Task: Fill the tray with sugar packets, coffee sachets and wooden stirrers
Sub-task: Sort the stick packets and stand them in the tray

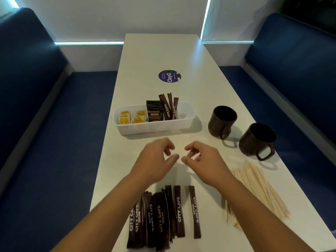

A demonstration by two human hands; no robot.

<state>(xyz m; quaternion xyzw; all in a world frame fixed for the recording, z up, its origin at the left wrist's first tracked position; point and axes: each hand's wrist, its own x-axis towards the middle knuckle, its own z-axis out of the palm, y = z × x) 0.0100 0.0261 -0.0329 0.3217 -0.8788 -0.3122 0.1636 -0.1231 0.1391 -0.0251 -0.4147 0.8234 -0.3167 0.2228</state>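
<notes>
Both hands over the bare table between tray and loose stock, holding nothing: left hand (157, 157) with fingers loosely curled, thumb and forefinger apart; right hand (200, 159) likewise relaxed and empty, fingertips nearly meeting those of the left. White tray (154, 127) just beyond the hands, divided into compartments: yellow-and-white packets (131, 117) in the two left sections, black coffee sachets (154, 111) standing upright in the middle, three brown sugar sticks (170, 108) leaning behind and beside them, rightmost section apparently still empty, though its floor only partly in view. Pile of sugar sticks (154, 217) lying near the table's front edge, under the forearms, with one stray stick (195, 211) just apart to the right. Heap of stirrers (258, 190) fanned out on the right, untouched and well apart from the tray. Two dark mugs (222, 120) and (257, 140) standing to the right of the tray, handles toward the viewer. Purple sticker (170, 76) farther up the table. Probably mid-task, between loads: sugar only partly moved, stirrers not yet started. Next move likely a reach back to the pile for another few sticks, gathered into one bundle and stood upright beside the three already in, or else a sweep of stirrers into the free end section. Care needed to square the thin stirrers into a bundle before lifting, and to keep sleeves and wrists away from the mugs on the way across.
</notes>
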